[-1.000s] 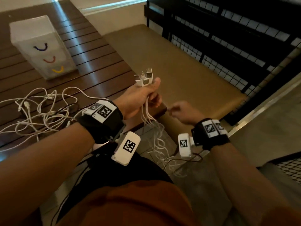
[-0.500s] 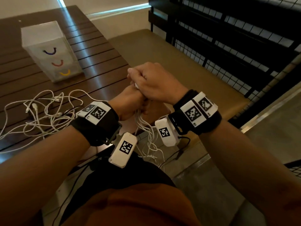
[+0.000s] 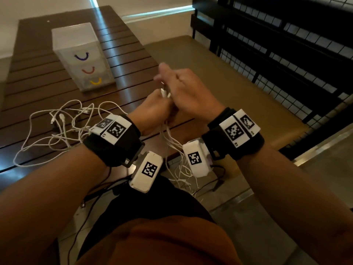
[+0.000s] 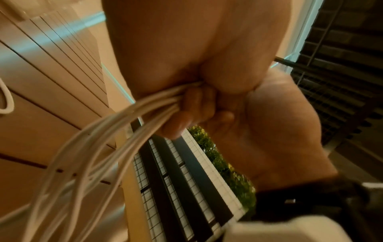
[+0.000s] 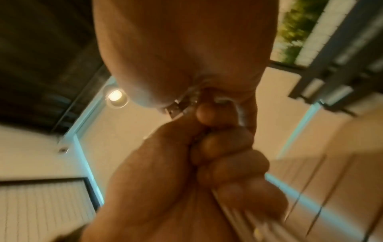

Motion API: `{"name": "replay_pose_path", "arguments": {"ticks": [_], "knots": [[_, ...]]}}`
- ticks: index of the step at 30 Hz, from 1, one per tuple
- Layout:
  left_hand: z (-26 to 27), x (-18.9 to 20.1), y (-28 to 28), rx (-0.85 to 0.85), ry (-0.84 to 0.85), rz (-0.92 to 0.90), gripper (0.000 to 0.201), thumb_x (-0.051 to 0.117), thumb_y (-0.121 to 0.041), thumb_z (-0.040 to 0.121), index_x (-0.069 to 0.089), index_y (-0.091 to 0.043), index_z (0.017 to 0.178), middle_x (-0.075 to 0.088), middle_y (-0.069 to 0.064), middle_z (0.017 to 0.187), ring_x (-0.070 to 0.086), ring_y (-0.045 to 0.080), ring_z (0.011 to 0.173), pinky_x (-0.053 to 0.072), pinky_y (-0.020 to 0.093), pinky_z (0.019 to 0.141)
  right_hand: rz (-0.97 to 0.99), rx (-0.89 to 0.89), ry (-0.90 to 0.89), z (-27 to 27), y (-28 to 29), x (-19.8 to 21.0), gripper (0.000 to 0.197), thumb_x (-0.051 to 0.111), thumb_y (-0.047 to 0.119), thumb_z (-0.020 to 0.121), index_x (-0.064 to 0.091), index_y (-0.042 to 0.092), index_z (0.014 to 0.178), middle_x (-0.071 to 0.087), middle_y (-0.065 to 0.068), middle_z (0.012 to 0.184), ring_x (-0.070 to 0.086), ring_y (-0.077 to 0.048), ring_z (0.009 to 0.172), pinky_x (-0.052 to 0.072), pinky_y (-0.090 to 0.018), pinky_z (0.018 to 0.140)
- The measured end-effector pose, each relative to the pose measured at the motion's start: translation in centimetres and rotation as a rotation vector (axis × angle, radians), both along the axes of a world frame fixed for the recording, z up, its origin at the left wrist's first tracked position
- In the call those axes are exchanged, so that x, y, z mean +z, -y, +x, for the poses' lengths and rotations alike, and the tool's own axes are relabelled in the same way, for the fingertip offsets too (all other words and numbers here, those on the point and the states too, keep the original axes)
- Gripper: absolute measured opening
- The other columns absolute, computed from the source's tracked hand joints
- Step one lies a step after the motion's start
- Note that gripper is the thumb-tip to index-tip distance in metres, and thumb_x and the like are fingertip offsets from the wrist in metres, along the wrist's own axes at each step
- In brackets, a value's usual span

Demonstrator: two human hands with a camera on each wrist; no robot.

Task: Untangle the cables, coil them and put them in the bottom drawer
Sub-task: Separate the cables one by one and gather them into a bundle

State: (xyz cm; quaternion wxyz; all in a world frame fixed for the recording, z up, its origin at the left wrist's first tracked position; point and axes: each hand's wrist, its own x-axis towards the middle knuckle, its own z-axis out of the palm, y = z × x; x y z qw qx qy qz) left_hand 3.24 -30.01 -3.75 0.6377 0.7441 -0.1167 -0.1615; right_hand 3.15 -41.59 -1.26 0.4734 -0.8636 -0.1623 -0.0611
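Observation:
My left hand [image 3: 157, 108] grips a bundle of white cables [image 3: 170, 144] in a fist beyond the table's right edge. Their plugs [image 3: 164, 92] stick up out of the fist, and the strands hang down toward the floor. In the left wrist view the fingers [image 4: 187, 106] curl tightly round several strands [image 4: 124, 117]. My right hand [image 3: 184, 88] lies against the plugs from the right, its fingers loosely extended and blurred. The right wrist view shows a metal plug [image 5: 178, 108] touching the heel of that palm [image 5: 182, 49]. A second tangle of white cables [image 3: 63, 129] lies on the table.
A clear three-drawer unit [image 3: 76, 35] stands further back on the brown slatted table [image 3: 38, 83], all drawers closed; the bottom one has a yellow handle [image 3: 95, 82]. A tan bench [image 3: 238, 88] and a black mesh railing [image 3: 286, 54] are to the right. Dark wires trail by my legs.
My right hand came up from below onto the plugs, closed over them as a fist, and now its fingers have loosened. My left hand kept gripping the bundle and sank a little.

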Motion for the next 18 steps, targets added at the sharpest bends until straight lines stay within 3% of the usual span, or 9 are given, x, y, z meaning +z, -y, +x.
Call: {"name": "replay_pose_path", "arguments": {"ticks": [1,3,6,8,10,13,15,18], "knots": [[-0.1,0.3,-0.4,0.053,-0.031,-0.033,0.031,0.038,-0.003,0.098,0.047,-0.011,0.07,0.043,-0.003,0.05,0.037,0.011,0.045,0.034,0.026,0.048,0.121,0.003,-0.063,0.1,-0.5,0.2,0.059,0.026,0.044,0.103,0.065,0.0,0.106,0.069,-0.016,0.102,0.065,-0.024,0.093,0.051,-0.037,0.084],[0.0,0.8,-1.7,0.199,-0.077,-0.195,0.037,0.04,-0.018,0.102,0.044,-0.013,0.066,0.044,-0.007,0.045,0.041,0.008,0.04,0.035,0.022,0.045,0.315,0.015,-0.23,0.3,-2.0,-0.1,0.059,0.022,0.05,0.102,0.065,0.011,0.106,0.069,-0.009,0.095,0.065,-0.016,0.083,0.055,-0.031,0.077],[0.6,1.2,-4.9,0.409,-0.105,-0.447,0.047,0.046,-0.039,0.1,0.041,-0.016,0.059,0.037,-0.005,0.043,0.037,0.009,0.038,0.034,0.022,0.042,0.364,0.103,-0.53,0.3,-5.7,-2.1,0.062,0.02,0.061,0.098,0.067,0.02,0.099,0.07,-0.006,0.092,0.069,-0.014,0.08,0.059,-0.034,0.073],[0.7,1.2,-7.9,0.427,-0.144,-0.518,0.051,0.041,-0.045,0.1,0.037,-0.018,0.057,0.031,-0.004,0.043,0.031,0.01,0.039,0.033,0.021,0.042,0.33,0.128,-0.605,0.4,-8.5,-3.6,0.062,0.023,0.061,0.098,0.064,0.017,0.083,0.065,-0.008,0.069,0.062,-0.013,0.052,0.052,-0.028,0.053],[0.3,1.1,-11.3,0.41,-0.171,-0.534,0.053,0.036,-0.048,0.1,0.037,-0.02,0.055,0.036,-0.002,0.044,0.04,0.013,0.044,0.042,0.022,0.049,0.262,0.152,-0.571,0.7,-11.1,-4.5,0.057,0.024,0.055,0.1,0.055,0.018,0.07,0.051,-0.003,0.053,0.043,-0.009,0.034,0.034,-0.02,0.042],[-0.8,1.1,-16.5,0.458,-0.162,-0.595,0.062,0.031,-0.049,0.1,0.036,-0.021,0.045,0.04,0.0,0.046,0.051,0.019,0.054,0.051,0.029,0.065,0.024,0.251,-0.452,1.2,-13.4,-5.1,0.05,0.03,0.043,0.103,0.054,0.024,0.063,0.051,0.0,0.053,0.042,-0.014,0.04,0.03,-0.019,0.039],[-1.6,1.0,-19.3,0.527,-0.157,-0.612,0.063,0.031,-0.05,0.1,0.034,-0.022,0.044,0.03,-0.004,0.041,0.039,0.014,0.044,0.048,0.027,0.058,-0.118,0.324,-0.415,1.2,-14.4,-5.5,0.048,0.033,0.034,0.102,0.055,0.017,0.063,0.052,0.003,0.052,0.043,-0.015,0.043,0.031,-0.021,0.038],[-3.1,0.4,-22.3,0.593,-0.204,-0.576,0.063,0.034,-0.051,0.1,0.034,-0.021,0.045,0.022,-0.007,0.038,0.022,0.008,0.033,0.031,0.021,0.039,-0.246,0.465,-0.414,0.3,-16.0,-5.9,0.047,0.041,0.038,0.1,0.057,0.013,0.064,0.052,0.004,0.048,0.044,-0.009,0.037,0.033,-0.018,0.036]]}}
